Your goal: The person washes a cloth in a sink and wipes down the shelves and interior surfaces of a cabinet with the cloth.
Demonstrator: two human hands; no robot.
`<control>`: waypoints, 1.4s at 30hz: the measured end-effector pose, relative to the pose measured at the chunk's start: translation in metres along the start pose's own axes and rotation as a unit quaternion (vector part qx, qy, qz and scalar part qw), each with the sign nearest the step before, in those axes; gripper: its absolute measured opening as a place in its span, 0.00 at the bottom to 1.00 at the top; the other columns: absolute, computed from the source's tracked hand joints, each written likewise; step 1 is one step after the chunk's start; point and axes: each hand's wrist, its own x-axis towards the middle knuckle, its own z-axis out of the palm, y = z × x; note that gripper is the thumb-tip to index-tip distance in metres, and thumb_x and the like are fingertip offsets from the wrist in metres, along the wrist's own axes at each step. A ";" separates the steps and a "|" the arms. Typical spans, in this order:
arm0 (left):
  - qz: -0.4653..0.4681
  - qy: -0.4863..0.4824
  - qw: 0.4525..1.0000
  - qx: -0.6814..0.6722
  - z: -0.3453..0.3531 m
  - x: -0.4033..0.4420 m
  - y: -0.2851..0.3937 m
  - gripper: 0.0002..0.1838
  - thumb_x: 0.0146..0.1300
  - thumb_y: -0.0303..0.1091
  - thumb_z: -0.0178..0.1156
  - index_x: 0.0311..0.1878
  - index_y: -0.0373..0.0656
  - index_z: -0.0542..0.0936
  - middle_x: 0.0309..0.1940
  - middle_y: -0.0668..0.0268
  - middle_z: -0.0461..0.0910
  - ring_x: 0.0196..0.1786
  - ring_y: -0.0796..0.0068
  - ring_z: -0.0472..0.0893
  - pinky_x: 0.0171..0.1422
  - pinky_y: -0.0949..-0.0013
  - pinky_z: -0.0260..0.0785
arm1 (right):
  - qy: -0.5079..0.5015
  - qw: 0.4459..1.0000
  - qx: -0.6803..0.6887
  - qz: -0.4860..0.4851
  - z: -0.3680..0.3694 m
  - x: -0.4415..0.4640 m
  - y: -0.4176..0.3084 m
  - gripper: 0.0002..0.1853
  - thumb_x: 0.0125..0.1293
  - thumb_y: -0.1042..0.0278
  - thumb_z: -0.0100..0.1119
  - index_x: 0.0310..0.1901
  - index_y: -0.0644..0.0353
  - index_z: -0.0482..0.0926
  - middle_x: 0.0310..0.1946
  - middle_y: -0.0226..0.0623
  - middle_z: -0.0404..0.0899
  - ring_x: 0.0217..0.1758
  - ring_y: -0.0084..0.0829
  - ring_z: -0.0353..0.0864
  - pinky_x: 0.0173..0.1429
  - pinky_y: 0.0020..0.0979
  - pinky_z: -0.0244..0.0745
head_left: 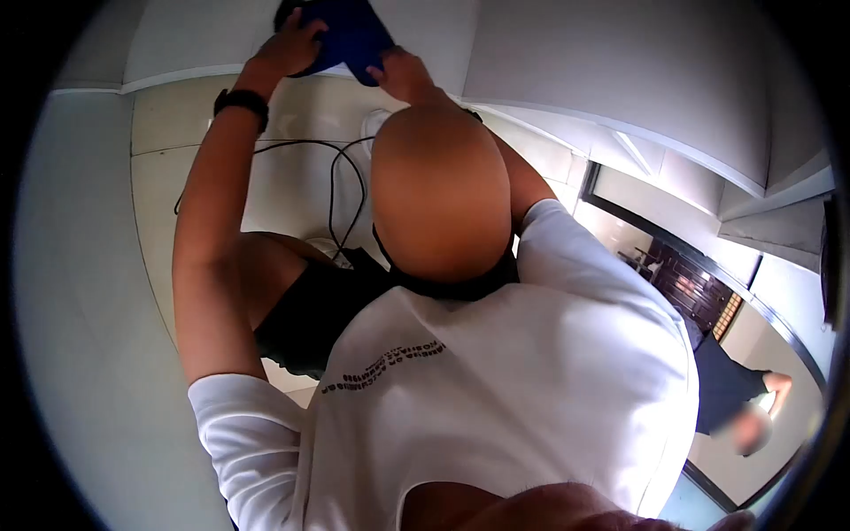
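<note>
A dark blue cloth point(350, 40) hangs between my hands at the top of the view, in front of a pale panel. My left hand point(297, 44), with a black band on its wrist, grips the cloth's left side, fingers curled over it. On the cloth's lower right edge, my right hand point(407, 75) closes with its fingertips. A small black part point(285, 12) shows beside my left hand; what it belongs to is unclear. My raised bare knee point(443, 195) covers part of my right forearm.
A black cable point(332, 190) loops over the tiled floor point(177, 168) near my white shoes point(376, 124). Pale panels point(620, 71) close in at the top right, and a grey one point(80, 292) at left. Another person point(726, 380) in dark clothing appears at far right.
</note>
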 end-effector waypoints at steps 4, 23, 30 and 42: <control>0.043 0.017 0.998 0.050 0.011 -0.009 -0.008 0.26 0.55 0.26 0.56 0.58 0.58 0.68 0.72 0.46 0.47 0.71 0.46 0.56 0.70 0.53 0.57 | 0.056 0.992 0.043 -0.109 0.018 -0.013 0.029 0.18 0.60 0.63 0.60 0.49 0.63 0.75 0.48 0.53 0.75 0.48 0.51 0.76 0.54 0.43 0.72; 0.148 0.040 0.981 0.120 0.054 0.017 0.071 0.23 0.55 0.38 0.61 0.54 0.45 0.68 0.68 0.38 0.53 0.70 0.39 0.55 0.71 0.51 0.54 | 0.109 0.994 -0.004 -0.027 0.024 -0.100 0.084 0.30 0.67 0.59 0.44 0.61 0.79 0.61 0.57 0.69 0.65 0.62 0.63 0.65 0.65 0.51 0.63; 0.251 0.033 0.964 0.076 0.071 0.021 0.118 0.21 0.55 0.34 0.57 0.53 0.44 0.69 0.66 0.35 0.55 0.69 0.37 0.56 0.70 0.48 0.54 | 0.081 0.780 -0.616 -0.078 0.063 -0.125 0.129 0.27 0.72 0.59 0.32 0.64 0.73 0.57 0.62 0.68 0.58 0.68 0.58 0.60 0.67 0.48 0.62; -0.164 -0.065 0.965 0.196 0.016 0.012 0.010 0.29 0.57 0.43 0.54 0.62 0.44 0.66 0.66 0.29 0.50 0.70 0.33 0.52 0.69 0.46 0.53 | -0.049 0.973 0.165 -0.153 -0.017 -0.053 0.026 0.46 0.63 0.49 0.53 0.69 0.74 0.42 0.69 0.73 0.36 0.75 0.58 0.37 0.77 0.43 0.37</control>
